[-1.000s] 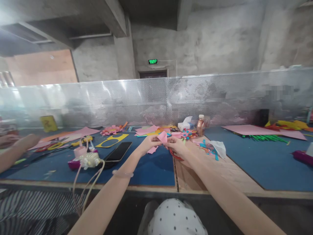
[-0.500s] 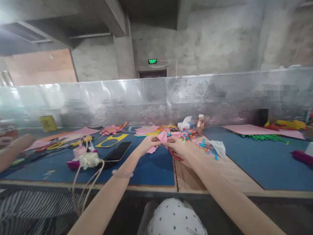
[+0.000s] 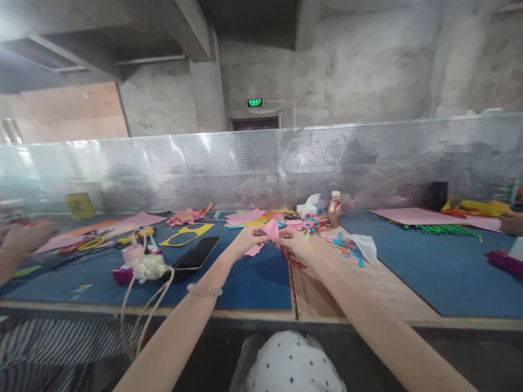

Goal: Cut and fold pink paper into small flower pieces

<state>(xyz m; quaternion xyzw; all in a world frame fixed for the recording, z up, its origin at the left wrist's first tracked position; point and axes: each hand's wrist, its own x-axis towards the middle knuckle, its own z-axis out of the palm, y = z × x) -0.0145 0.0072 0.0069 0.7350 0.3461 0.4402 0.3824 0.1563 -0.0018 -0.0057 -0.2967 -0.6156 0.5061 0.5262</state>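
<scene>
Your left hand (image 3: 249, 240) and right hand (image 3: 295, 243) pinch a pink paper piece (image 3: 271, 228) above the table (image 3: 253, 291) — phone (image 3: 200, 253) at nine o'clock, bottle (image 3: 334, 211) at two.

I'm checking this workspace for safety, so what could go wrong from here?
The small pink piece of paper, pinched between the left hand and the right hand, might crease or tear if they pull apart. The thin pale cables hang over the front edge of the blue-topped table, so a knee could snag them, perhaps dragging the cream-coloured plastic cluster against the flat black rectangular phone.
</scene>
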